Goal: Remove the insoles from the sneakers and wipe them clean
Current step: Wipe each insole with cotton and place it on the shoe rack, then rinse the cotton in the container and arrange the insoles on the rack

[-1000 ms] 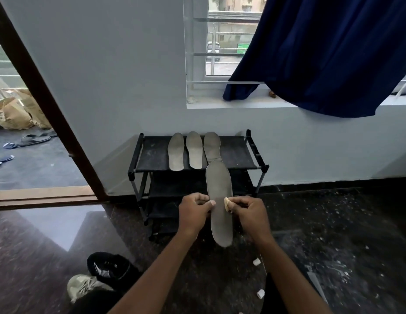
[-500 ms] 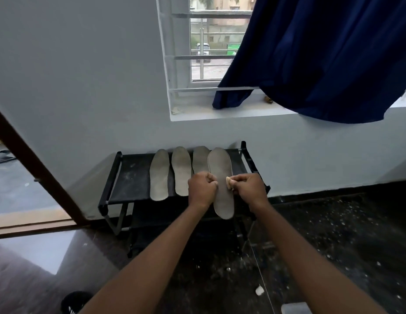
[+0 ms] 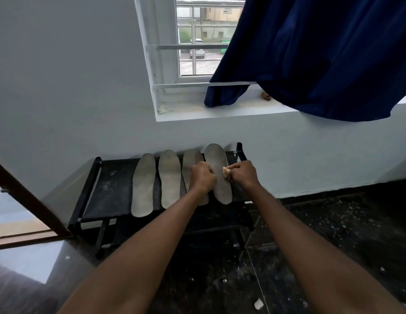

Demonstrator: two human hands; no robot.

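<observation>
I held a long grey flat insole [image 3: 218,177] lengthwise over the right end of a black metal shoe rack with fabric shelves [image 3: 111,184]. Its rounded toe end pointed at the pale wall and its narrower heel end pointed back toward me. Its surface looked dull and faintly mottled.

Both my bare arms reached straight forward, with the wrists level and close together. My left hand [image 3: 202,177] was turned knuckles-up, its fingers curled round the insole's left edge near the middle. My right hand [image 3: 244,174] was curled likewise at the opposite edge. Its thumb and fingers pinched a small pale crumpled wad [image 3: 226,173], which touched the insole's right edge.

The insole ran between the two hands, its toe end well beyond my knuckles. Its heel end reached back past my wrists to the front edge of the top shelf. I could not tell whether its underside rested on the shelf.

Three more grey insoles [image 3: 143,184] lay side by side on the same shelf to the left, the nearest partly hidden under my left hand. Above the rack, a dark blue cloth curtain [image 3: 322,53] draped over a white window sill [image 3: 193,109]. Small white scraps [image 3: 258,304] dotted the dark speckled stone floor [image 3: 333,234] beside my right arm.
</observation>
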